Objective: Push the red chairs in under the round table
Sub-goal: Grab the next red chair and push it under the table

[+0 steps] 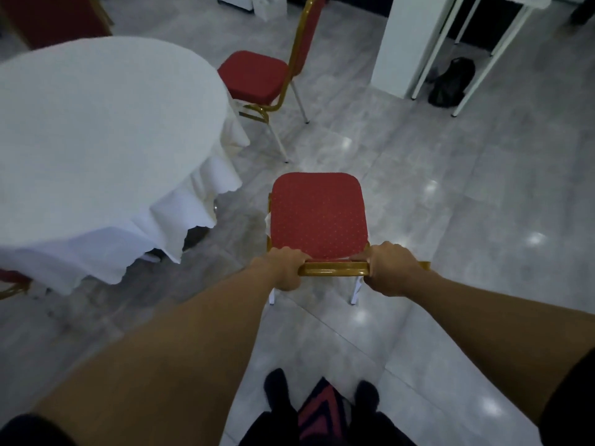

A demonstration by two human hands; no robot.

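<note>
A red chair (317, 217) with a dotted seat and a gold frame stands right in front of me, to the right of the round table (96, 123), apart from its white cloth. My left hand (285, 267) grips the left end of the chair's gold top rail and my right hand (391, 268) grips the right end. A second red chair (254, 75) stands farther off, its seat close to the table's far right edge. At the left edge, a bit of a third red chair (13, 283) shows under the cloth.
A white cabinet and a white-legged table (415, 43) stand at the back right, with a black bag (452, 82) on the floor beneath. Glossy grey floor tiles (467, 204) spread to the right. My feet in dark socks (277, 391) are below the chair.
</note>
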